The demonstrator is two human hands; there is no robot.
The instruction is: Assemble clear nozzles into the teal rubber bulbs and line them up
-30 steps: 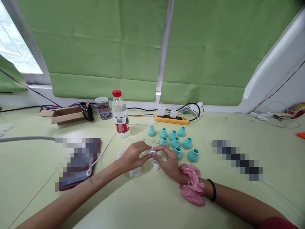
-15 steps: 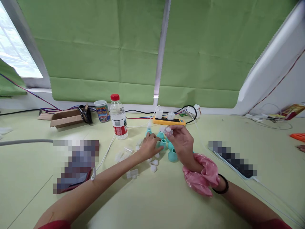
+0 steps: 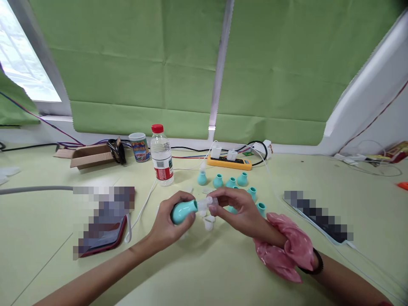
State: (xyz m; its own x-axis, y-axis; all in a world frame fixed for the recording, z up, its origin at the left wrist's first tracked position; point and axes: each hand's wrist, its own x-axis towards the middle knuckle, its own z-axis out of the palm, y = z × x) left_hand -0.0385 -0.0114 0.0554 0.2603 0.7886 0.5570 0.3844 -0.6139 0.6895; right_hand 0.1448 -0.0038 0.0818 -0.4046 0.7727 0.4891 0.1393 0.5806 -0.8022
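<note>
In my left hand (image 3: 170,221) is a teal rubber bulb (image 3: 184,211), lying sideways with its neck facing right. My right hand (image 3: 237,208) pinches a clear plastic nozzle piece (image 3: 204,204), whose left end meets the mouth of the bulb; whether it sits inside cannot be told. Behind and right of my hands stand several more teal bulbs (image 3: 218,181), necks up. One bulb at the back left (image 3: 202,178) has a clear piece in its top. Small white plastic parts (image 3: 209,223) lie on the table under my hands, partly hidden.
A bottle with a red cap (image 3: 162,157) and a can (image 3: 139,147) stand behind left, by a cardboard box (image 3: 92,156). A yellow power strip (image 3: 229,163) with plugs lies at the back. Phones lie left (image 3: 105,229) and right (image 3: 315,216), with white cables running across the table.
My left hand has picked up a teal bulb from the group and drawn it back left. My right hand has lowered the clear piece to the bulb's mouth.
</note>
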